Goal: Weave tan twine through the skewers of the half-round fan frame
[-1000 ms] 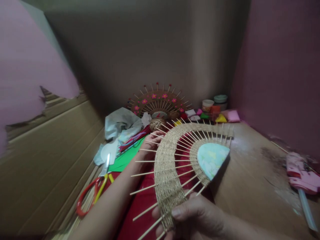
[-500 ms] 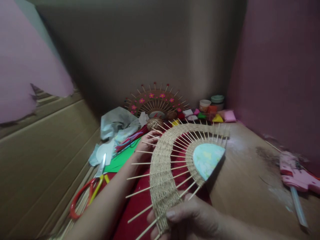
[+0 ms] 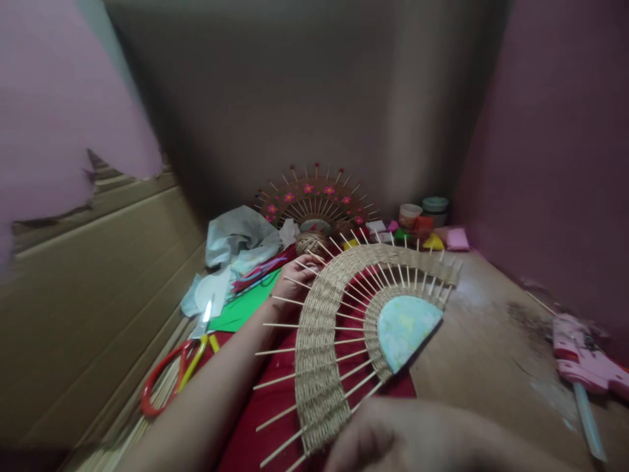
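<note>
A woven fan [image 3: 319, 328] with thin sticks radiating through two twine bands lies tilted before me. Its half-round centre [image 3: 407, 328] is covered in pale blue patterned material. My left hand [image 3: 299, 272] grips the fan's far left edge; its fingertips are partly hidden behind the sticks and band. At the fan's near end, my right hand [image 3: 393, 429] is curled closed, slightly blurred, beside the lower end of the outer band. Its fingertips are hidden, so whatever they pinch does not show.
Red-handled scissors [image 3: 167, 380] and green sheets [image 3: 246, 305] lie left, near crumpled cloth [image 3: 240, 236]. Behind are a twine ball [image 3: 312, 244], a flower-decorated fan [image 3: 314, 190] and small tubs [image 3: 435, 210]. A pink glue gun [image 3: 584, 357] sits right, on the brown surface [image 3: 466, 367].
My right thumb has come off the band's lower end, and that hand has shifted right and turned. The fan has tilted slightly, with its centre lower; my left hand stays at the far edge.
</note>
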Motion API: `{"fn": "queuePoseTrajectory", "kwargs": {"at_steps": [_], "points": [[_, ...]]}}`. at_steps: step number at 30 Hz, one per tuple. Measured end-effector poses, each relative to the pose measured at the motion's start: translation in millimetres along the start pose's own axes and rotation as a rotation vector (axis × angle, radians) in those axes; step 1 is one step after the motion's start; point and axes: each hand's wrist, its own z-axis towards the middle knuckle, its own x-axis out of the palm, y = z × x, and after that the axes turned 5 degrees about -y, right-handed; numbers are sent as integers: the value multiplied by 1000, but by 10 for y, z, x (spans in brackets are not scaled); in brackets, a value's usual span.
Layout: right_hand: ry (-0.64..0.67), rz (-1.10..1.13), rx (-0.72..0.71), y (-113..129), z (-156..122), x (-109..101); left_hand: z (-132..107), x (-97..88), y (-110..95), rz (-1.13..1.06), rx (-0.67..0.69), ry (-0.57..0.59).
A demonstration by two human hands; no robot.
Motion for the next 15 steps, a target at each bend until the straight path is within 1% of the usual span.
{"fn": "queuePoseTrajectory", "kwargs": {"at_steps": [1,2,3,4,6,8,9,11,13,15], "points": [[-74,40,0,162,-27,-13,-6,7,6,-4,5,5],[-162,113,-33,319,-37,-44,-15,16,9,-6,12,10],[-235,126,-66,464,-29,-96,-24,26,10,-11,21,15],[-371,63,-122,595,-4,-171,-34,36,9,-17,33,18],[-639,-149,-230,808,87,-377,-51,51,2,-31,52,32],[-845,-343,-313,966,217,-618,-57,53,-5,-31,63,56],[-916,-444,-362,1028,289,-735,-56,49,-7,-24,69,63],[-990,-653,-373,1115,440,-933,-48,33,-8,-2,90,61],[-957,-765,-370,1154,583,-1066,-36,10,-10,19,118,45],[-925,-937,-395,1153,705,-1140,-24,-10,-17,40,143,38]]}}
